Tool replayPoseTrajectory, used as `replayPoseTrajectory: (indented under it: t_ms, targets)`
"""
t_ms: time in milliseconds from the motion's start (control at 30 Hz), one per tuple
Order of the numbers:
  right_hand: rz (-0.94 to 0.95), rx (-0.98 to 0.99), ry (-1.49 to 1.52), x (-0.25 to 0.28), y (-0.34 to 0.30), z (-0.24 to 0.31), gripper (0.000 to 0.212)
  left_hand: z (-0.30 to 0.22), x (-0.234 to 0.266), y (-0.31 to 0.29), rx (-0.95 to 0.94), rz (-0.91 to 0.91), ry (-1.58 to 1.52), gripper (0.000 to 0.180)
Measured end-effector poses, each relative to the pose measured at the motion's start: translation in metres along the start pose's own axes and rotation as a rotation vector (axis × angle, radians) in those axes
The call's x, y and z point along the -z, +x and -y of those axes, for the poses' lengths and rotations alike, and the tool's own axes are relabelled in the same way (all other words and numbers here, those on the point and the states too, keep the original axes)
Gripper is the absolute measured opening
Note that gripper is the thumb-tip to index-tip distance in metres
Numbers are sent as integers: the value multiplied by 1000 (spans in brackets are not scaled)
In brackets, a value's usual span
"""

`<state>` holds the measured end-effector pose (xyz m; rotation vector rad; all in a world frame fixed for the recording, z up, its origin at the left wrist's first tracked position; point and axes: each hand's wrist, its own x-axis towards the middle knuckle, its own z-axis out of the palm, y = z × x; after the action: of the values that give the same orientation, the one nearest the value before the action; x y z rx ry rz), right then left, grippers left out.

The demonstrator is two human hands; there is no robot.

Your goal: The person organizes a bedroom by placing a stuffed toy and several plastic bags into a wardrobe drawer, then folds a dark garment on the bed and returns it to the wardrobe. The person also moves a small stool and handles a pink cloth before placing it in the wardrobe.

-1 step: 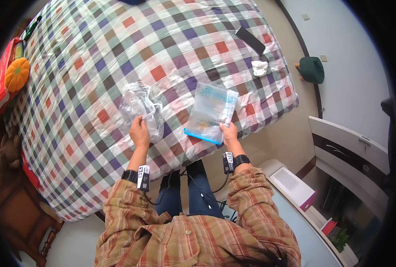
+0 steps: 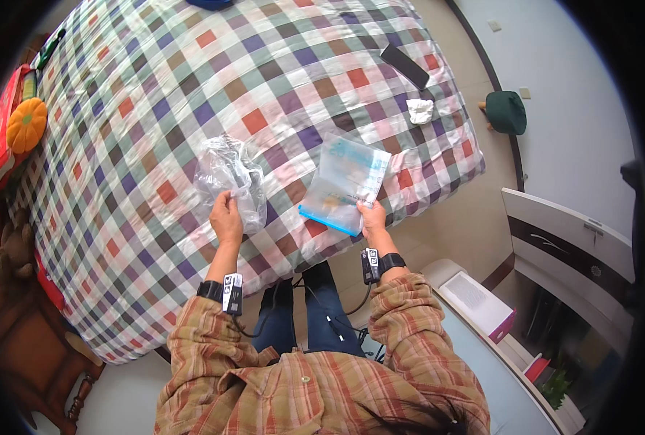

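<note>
Over checked bedding (image 2: 264,94), clear pouch (image 2: 342,181), stool (image 2: 507,113) beyond

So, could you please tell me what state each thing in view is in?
Left hand: pinching the clear bag
Clear bag: crumpled
Right hand: holding the blue-edged bag near its lower right corner
Blue-edged bag: mostly flat; open or sealed, I cannot tell
Black slab: lying flat
White tissue-like wad: crumpled
Checked bed cover: spread out, slightly wrinkled

Checked bed (image 2: 155,170) filling the middle, beige floor (image 2: 449,226) running alongside, pale wall (image 2: 576,123) rising at right, brown wooden furniture (image 2: 21,348) edging left
</note>
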<state>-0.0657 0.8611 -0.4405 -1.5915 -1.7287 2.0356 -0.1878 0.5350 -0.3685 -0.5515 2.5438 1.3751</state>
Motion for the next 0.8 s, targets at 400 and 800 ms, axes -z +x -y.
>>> replayPoseTrajectory:
  t_ms: [400,800]
  targets:
    - [302,-152,488,-33,-83,68,31,-44,-20,-87,125,284,-582,94]
    - [1090,-530,-122,-92,-264,4,48,94,115,-237,431,131,-1173,47]
